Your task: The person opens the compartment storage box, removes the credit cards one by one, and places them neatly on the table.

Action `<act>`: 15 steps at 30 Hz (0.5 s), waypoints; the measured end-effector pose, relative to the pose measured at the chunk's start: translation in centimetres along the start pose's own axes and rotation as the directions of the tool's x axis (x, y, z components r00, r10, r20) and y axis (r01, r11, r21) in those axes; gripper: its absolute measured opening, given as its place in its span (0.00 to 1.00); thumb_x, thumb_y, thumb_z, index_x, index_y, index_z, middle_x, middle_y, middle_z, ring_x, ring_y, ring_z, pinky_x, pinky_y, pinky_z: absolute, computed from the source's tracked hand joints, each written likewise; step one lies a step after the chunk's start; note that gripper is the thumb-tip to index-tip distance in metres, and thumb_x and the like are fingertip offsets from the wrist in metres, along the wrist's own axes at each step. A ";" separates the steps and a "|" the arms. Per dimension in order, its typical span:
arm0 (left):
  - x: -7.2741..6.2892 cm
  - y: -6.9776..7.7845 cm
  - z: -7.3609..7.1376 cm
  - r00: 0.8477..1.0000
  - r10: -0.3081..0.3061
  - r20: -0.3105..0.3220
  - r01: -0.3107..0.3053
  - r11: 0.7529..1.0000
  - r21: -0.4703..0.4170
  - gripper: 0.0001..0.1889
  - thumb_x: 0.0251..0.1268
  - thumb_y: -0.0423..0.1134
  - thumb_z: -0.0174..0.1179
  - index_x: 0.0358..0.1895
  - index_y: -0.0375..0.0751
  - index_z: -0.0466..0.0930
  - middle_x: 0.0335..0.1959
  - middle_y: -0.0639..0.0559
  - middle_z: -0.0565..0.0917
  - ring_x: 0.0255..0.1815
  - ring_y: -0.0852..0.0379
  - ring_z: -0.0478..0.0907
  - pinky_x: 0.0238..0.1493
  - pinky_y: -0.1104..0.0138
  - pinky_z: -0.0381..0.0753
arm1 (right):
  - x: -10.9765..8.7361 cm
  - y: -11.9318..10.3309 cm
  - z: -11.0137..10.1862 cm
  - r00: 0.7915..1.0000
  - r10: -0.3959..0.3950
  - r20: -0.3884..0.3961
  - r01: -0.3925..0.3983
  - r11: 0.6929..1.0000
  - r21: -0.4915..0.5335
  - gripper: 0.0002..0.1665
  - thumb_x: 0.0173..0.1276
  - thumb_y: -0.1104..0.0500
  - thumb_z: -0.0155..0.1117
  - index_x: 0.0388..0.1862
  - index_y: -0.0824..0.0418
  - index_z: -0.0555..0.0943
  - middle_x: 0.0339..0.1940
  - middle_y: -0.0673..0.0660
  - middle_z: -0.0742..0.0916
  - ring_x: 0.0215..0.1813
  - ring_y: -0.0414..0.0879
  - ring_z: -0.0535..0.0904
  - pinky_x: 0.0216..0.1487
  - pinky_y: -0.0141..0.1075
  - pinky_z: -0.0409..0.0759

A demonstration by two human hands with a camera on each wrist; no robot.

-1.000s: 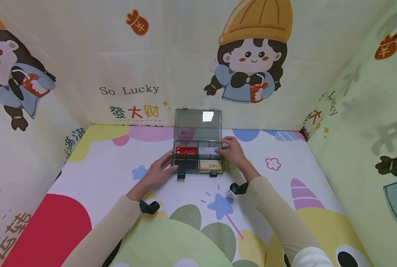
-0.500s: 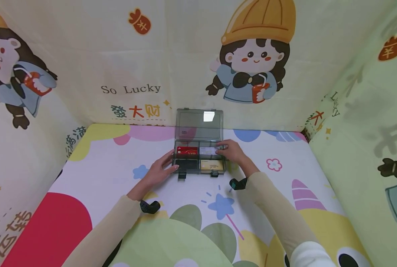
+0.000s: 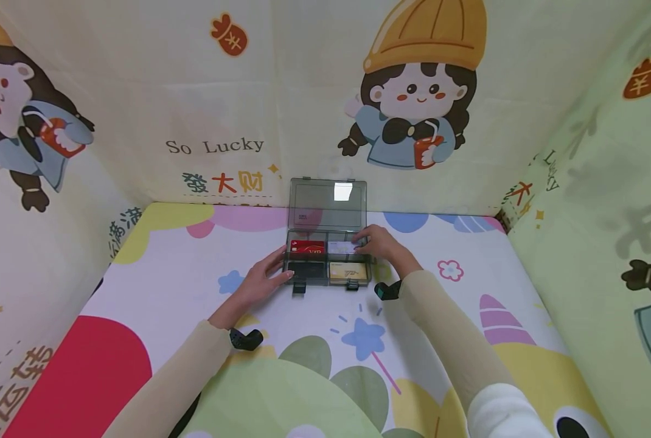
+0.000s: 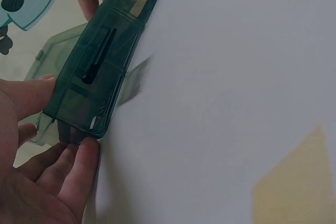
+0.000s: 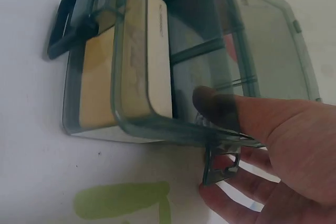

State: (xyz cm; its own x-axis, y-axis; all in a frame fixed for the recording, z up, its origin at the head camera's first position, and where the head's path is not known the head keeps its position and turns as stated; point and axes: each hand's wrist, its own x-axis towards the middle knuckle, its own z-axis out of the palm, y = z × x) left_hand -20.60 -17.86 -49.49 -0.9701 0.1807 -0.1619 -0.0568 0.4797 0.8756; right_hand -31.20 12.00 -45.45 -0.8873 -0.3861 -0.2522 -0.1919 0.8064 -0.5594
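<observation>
A clear grey-green plastic storage box (image 3: 326, 258) lies on the table with its lid (image 3: 328, 204) raised behind it. Its compartments hold a red VIP card (image 3: 306, 246), a whitish card (image 3: 341, 247), a dark card (image 3: 306, 270) and a gold card (image 3: 348, 271). At the box's left end, my left hand (image 3: 260, 280) grips the corner, thumb above and fingers against the side, as the left wrist view shows. My right hand (image 5: 294, 150) is at the opposite end, its thumb inside the wall and its fingers outside near a side latch (image 5: 221, 163). The fingertips are partly hidden.
Two front latches (image 3: 299, 288) hang down from the box's near edge. A cartoon-printed cloth (image 3: 210, 109) rises as a wall close behind the raised lid. The tabletop (image 3: 303, 316) has a colourful print.
My right wrist has moved slightly forward and its fingers have shifted a little along the box's right end. My left hand and the box stay put.
</observation>
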 end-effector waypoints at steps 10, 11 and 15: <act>0.2 -0.5 0.1 1.000 0.005 -0.003 -0.005 1.000 -0.031 0.38 0.68 0.47 0.60 0.77 0.59 0.51 0.77 0.47 0.59 0.75 0.48 0.61 0.74 0.54 0.63 | 0.6 0.0 0.0 1.000 -0.016 0.013 0.016 1.000 -0.015 0.15 0.61 0.65 0.69 0.48 0.61 0.86 0.57 0.61 0.83 0.58 0.55 0.76 0.61 0.46 0.78; 0.2 -0.5 0.1 1.000 0.007 -0.002 -0.007 0.999 -0.032 0.38 0.68 0.47 0.60 0.77 0.59 0.51 0.77 0.47 0.60 0.75 0.48 0.61 0.74 0.54 0.63 | 0.6 0.0 0.0 1.000 -0.023 0.013 0.023 1.000 -0.018 0.14 0.60 0.65 0.70 0.47 0.61 0.86 0.56 0.61 0.83 0.57 0.55 0.76 0.60 0.46 0.79; 0.2 -0.6 0.0 1.000 0.006 0.000 -0.006 0.999 -0.038 0.38 0.68 0.47 0.60 0.77 0.59 0.51 0.77 0.47 0.60 0.75 0.48 0.61 0.74 0.54 0.62 | 0.6 0.0 0.1 0.999 -0.035 0.013 0.035 0.999 -0.034 0.13 0.61 0.65 0.70 0.45 0.61 0.86 0.54 0.61 0.84 0.56 0.54 0.76 0.60 0.46 0.78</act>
State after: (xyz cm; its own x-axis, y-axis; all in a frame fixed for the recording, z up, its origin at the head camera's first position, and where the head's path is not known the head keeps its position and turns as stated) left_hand -20.76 -18.07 -50.03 -0.9704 0.1838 -0.1567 -0.0600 0.4452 0.8934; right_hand -31.72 11.74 -45.66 -0.8747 -0.4195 -0.2428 -0.2371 0.8072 -0.5406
